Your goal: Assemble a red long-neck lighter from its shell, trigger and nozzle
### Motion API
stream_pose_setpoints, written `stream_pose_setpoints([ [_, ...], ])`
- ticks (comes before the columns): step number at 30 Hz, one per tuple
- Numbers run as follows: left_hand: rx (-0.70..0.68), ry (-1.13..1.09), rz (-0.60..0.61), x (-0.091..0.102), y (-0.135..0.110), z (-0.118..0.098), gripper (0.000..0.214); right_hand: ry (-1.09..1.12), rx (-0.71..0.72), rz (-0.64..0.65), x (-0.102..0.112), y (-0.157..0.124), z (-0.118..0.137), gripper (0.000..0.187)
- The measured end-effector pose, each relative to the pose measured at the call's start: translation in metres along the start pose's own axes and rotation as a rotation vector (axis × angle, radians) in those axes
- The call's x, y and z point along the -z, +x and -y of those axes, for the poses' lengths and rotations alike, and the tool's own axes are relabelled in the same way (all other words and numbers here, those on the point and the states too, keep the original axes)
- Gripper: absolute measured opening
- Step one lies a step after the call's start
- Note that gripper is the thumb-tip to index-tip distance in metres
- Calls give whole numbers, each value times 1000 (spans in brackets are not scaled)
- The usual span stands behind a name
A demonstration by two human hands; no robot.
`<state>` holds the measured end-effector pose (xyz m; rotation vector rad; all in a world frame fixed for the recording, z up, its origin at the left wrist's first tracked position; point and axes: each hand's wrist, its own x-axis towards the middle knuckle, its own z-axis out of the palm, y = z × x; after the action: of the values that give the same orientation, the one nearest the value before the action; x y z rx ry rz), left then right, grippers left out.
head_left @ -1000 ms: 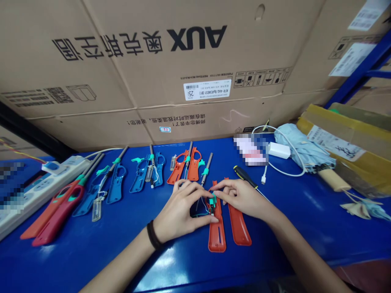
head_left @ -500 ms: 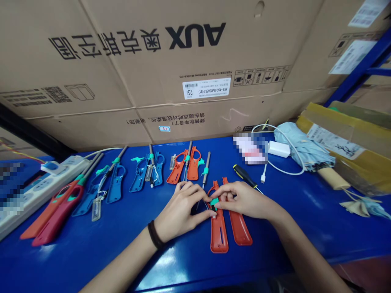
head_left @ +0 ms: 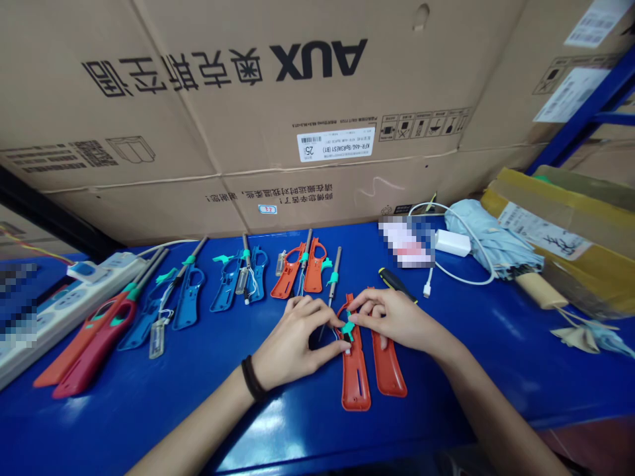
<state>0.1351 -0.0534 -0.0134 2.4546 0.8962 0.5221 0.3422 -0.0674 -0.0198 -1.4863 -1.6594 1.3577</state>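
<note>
One green trigger (head_left: 348, 328) pinched by right hand (head_left: 397, 318), left hand (head_left: 297, 334) alongside, hold unclear, screwdriver (head_left: 393, 281) partly hidden, umbrella (head_left: 489, 241) beyond

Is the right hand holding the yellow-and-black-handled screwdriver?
No, the yellow-and-black-handled screwdriver lies on the blue tabletop, while the right hand is at the small green plastic piece.

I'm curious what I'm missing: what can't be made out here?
All in the head view:
Screwdriver shaft: behind the right hand.
Rightmost orange lighter shell, upper part: mostly behind that hand.
Power strip, near end: cut off by left edge.
White part beside the left hand: too small to identify.
</note>
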Motion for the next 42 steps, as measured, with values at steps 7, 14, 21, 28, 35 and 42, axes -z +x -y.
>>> stream_pose_setpoints([
  [7, 102, -30, -100, -11, 5, -3, 19, -27, -22, 21, 0, 0, 5, 12],
  [14, 167, -75, -33, -9, 7, -4, 12, 58, -40, -51, -2, 2, 2, 19],
  [21, 218, -136, 27, -5, 7, -2, 12, 70, -48, -48, -4, 1, 1, 18],
  [28, 237, -72, 3, -5, 8, -7, 11, 19, -58, -71, -6, 2, 2, 21],
  [35, 300, -58, 58, -1, 17, -8, 30, 25, -29, -57, -7, 4, -1, 21],
  [42, 307, -208, 187, 0, 20, 6, 32, 49, 4, -51, -7, 4, -3, 22],
])
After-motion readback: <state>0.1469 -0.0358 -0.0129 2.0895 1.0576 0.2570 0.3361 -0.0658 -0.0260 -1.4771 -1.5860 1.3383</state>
